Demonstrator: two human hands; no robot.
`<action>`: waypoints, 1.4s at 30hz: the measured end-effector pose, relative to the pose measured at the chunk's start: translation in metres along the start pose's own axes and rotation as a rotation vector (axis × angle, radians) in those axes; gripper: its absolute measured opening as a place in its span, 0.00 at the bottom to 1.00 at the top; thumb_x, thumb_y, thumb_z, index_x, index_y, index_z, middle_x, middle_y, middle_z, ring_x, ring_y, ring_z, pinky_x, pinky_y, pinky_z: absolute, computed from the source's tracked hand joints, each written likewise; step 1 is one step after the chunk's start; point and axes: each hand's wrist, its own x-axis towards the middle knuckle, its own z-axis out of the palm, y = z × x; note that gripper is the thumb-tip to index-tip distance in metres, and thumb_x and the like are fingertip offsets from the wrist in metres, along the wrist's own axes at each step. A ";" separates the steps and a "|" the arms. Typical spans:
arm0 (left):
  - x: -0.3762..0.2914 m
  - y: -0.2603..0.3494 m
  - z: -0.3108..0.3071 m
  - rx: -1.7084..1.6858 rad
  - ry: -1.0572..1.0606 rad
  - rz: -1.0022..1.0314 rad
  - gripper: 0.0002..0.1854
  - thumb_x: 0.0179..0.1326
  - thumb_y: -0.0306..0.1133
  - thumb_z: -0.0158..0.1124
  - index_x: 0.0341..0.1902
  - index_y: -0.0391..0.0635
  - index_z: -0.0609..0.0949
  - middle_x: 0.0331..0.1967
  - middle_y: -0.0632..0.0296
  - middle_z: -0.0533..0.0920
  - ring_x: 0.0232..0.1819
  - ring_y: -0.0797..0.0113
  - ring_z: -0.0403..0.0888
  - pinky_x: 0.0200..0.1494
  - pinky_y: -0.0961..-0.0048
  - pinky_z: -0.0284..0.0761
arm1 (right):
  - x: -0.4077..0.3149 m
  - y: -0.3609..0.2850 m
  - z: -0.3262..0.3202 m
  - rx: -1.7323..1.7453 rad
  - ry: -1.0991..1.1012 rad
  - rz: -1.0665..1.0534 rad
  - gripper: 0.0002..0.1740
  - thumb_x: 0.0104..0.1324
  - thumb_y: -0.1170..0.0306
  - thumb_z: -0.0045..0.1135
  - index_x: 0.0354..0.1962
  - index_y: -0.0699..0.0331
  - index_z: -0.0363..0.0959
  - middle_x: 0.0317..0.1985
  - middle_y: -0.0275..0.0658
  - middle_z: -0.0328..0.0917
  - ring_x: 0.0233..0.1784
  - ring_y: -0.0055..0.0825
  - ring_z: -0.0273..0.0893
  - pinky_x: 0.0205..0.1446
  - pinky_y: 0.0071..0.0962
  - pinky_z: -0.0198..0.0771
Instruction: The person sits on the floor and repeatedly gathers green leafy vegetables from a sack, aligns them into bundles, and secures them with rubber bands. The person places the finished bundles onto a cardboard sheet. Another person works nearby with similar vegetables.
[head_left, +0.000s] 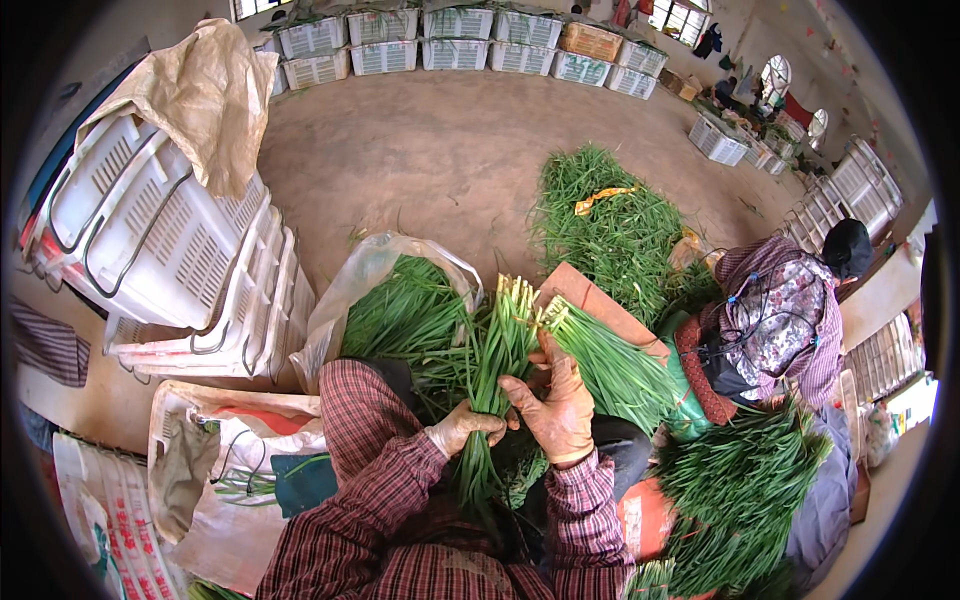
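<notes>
My left hand (466, 428), in what looks like a thin pale glove, grips the lower leaves of an upright bunch of garlic chives (499, 360), pale cut ends up. Beside the bunch, my right hand (561, 409) has its thumb and forefinger spread. Nothing shows clearly between them; the other fingers are partly hidden. A second sheaf of chives (611, 352) lies just right of that hand, on a brown board (589, 304). Left of the held bunch, loose chives (405, 307) fill a clear plastic bag (322, 341).
White plastic crates (172, 225) stand stacked at left, draped with a tan sack (199, 97). A co-worker (780, 315) sits at right near a chive heap (607, 217) and stacked bundles (742, 487). Filled crates (454, 52) line the far wall. A lined crate (240, 480) is at lower left.
</notes>
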 end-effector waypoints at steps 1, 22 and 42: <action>-0.001 0.000 0.000 0.040 -0.010 -0.015 0.22 0.56 0.28 0.72 0.54 0.39 0.80 0.40 0.54 0.85 0.29 0.68 0.79 0.33 0.71 0.75 | 0.007 -0.002 -0.001 -0.012 -0.014 0.036 0.40 0.63 0.66 0.76 0.70 0.61 0.67 0.49 0.37 0.73 0.34 0.22 0.75 0.35 0.27 0.80; -0.020 -0.015 0.005 -0.023 -0.278 -0.050 0.27 0.65 0.38 0.68 0.64 0.36 0.80 0.66 0.47 0.79 0.45 0.68 0.86 0.24 0.78 0.70 | 0.109 0.040 -0.088 0.321 0.267 0.168 0.06 0.71 0.70 0.67 0.38 0.63 0.80 0.27 0.26 0.77 0.27 0.12 0.68 0.32 0.19 0.68; -0.022 -0.005 -0.014 0.096 -0.285 -0.129 0.28 0.64 0.33 0.67 0.67 0.36 0.77 0.68 0.46 0.77 0.47 0.66 0.85 0.27 0.76 0.74 | 0.058 0.014 -0.078 0.111 -0.620 0.577 0.20 0.70 0.55 0.69 0.51 0.58 0.82 0.19 0.29 0.76 0.19 0.17 0.72 0.21 0.22 0.64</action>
